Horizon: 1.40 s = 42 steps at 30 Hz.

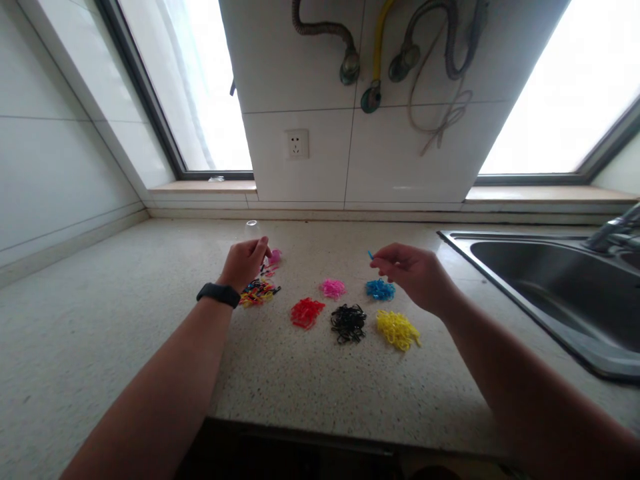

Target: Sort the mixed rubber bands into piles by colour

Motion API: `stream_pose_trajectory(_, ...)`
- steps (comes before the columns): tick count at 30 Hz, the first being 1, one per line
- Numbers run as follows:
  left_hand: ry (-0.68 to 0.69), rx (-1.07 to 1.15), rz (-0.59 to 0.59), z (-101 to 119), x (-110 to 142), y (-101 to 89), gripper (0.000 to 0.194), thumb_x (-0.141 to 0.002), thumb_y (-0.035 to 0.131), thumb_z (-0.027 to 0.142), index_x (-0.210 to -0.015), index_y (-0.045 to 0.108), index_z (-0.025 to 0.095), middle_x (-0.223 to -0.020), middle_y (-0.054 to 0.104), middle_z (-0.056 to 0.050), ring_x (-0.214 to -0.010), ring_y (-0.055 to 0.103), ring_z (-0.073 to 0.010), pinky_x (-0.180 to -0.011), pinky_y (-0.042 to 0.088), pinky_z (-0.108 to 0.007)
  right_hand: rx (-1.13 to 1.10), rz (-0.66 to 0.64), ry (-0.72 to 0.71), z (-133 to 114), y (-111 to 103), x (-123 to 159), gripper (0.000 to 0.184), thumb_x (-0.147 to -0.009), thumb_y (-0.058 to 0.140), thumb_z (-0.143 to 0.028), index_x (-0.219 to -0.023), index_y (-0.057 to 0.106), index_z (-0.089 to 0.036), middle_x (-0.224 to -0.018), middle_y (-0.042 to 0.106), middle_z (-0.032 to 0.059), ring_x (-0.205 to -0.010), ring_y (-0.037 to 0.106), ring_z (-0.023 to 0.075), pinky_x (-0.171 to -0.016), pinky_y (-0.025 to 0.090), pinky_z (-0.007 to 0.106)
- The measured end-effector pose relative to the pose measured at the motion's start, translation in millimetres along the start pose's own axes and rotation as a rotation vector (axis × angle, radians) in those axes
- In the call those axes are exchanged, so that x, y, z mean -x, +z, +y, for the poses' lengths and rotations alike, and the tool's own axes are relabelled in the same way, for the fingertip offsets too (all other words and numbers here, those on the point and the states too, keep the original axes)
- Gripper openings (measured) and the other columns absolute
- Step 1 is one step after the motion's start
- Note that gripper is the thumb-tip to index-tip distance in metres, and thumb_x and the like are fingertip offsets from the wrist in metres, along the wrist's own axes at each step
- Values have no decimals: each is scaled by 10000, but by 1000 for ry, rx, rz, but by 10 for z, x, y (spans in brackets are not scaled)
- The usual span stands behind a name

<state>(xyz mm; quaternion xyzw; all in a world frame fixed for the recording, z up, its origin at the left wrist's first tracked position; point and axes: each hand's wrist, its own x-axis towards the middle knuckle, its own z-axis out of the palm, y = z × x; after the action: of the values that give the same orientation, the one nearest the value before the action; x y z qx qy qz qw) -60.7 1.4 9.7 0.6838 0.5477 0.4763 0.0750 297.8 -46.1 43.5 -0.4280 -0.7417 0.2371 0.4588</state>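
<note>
Between the fingertips of my right hand (413, 272) is a small blue rubber band (371, 255), held above the pile of blue bands (380, 290). My left hand (245, 262), with a dark wristband, is closed at the back left; what its fingers hold, if anything, is hidden. Just past those fingers shows something pink (275, 256), with a few loose bands below it. Under the left wrist lies a mixed heap of coloured bands (259, 292). Separate piles of pink (333, 288), red (307, 313), black (349, 324) and yellow bands (397, 329) lie between my arms.
A clear cup (251, 227) stands behind my left hand on the speckled counter (295, 387). At the right is a steel sink (545, 287) with a faucet (613, 230). A socket (297, 144) and pipes (377, 60) are on the tiled wall, between two windows.
</note>
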Motion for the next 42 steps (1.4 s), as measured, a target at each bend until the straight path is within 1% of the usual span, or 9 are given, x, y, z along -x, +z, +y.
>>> stream_pose_trajectory(2, 6, -4, -8, 7, 5, 1, 519, -963, 417, 493, -650, 683, 176, -468, 502, 8, -432, 471, -120, -470, 329, -249, -117, 61, 44, 61, -60, 20, 188, -829, 667, -382, -860, 686, -198, -801, 718, 57, -625, 595, 136, -529, 494, 286)
stream_pose_trajectory(5, 17, -14, -10, 13, 10, 2, 512, -962, 422, 479, -643, 683, 176, -466, 496, 9, -444, 473, -120, -483, 338, -248, -186, 82, 76, 102, -93, 31, 186, -807, 696, -375, -839, 679, -193, -804, 719, 58, -627, 591, 131, -518, 497, 277)
stream_pose_trajectory(12, 0, -36, -22, 5, 12, 9, 489, -951, 435, 471, -641, 680, 183, -464, 499, 16, -446, 480, -124, -489, 344, -253, -315, 16, 130, 118, -17, 63, 238, -777, 731, -401, -839, 669, -180, -783, 711, 46, -599, 574, 109, -507, 485, 257)
stream_pose_trajectory(18, -8, -22, -27, 14, 16, 15, 485, -945, 435, 462, -638, 681, 179, -469, 503, 13, -439, 478, -123, -480, 346, -251, -322, 26, 123, 110, -26, 61, 241, -731, 772, -383, -830, 672, -188, -651, 636, -11, -537, 524, 91, -494, 466, 251)
stream_pose_trajectory(24, -12, -24, -20, 17, 17, 23, 479, -943, 437, 461, -640, 679, 180, -473, 510, 11, -444, 489, -121, -479, 350, -244, -348, 39, 86, 57, -72, 84, 217, -715, 789, -353, -814, 664, -205, -684, 638, -9, -570, 528, 97, -509, 460, 255)
stream_pose_trajectory(32, -25, -26, -36, -18, 10, 19, 477, -947, 444, 471, -655, 684, 180, -479, 505, 12, -448, 487, -121, -474, 351, -244, -460, -28, 44, -27, -91, 124, 249, -654, 833, -359, -749, 653, -216, -820, 667, 12, -643, 559, 106, -526, 471, 251)
stream_pose_trajectory(36, -19, -18, -36, -17, 13, 25, 472, -944, 443, 460, -649, 682, 180, -472, 499, 11, -441, 478, -122, -467, 347, -247, -539, -75, 30, -45, -111, 135, 253, -628, 864, -359, -703, 669, -215, -795, 658, 11, -639, 571, 103, -533, 475, 245)
stream_pose_trajectory(39, -25, -20, -29, -2, 17, 27, 465, -937, 445, 452, -646, 682, 177, -470, 498, 11, -439, 473, -122, -462, 342, -247, -546, -73, 51, -29, -125, 134, 265, -601, 884, -380, -686, 689, -220, -777, 671, 7, -621, 574, 100, -527, 483, 236)
stream_pose_trajectory(42, -30, -44, -36, 19, 18, 22, 476, -940, 439, 461, -651, 684, 172, -473, 504, 12, -447, 483, -123, -465, 346, -245, -592, -81, 32, 2, -137, 126, 234, -599, 899, -334, -681, 713, -219, -766, 685, 6, -606, 580, 93, -508, 473, 220)
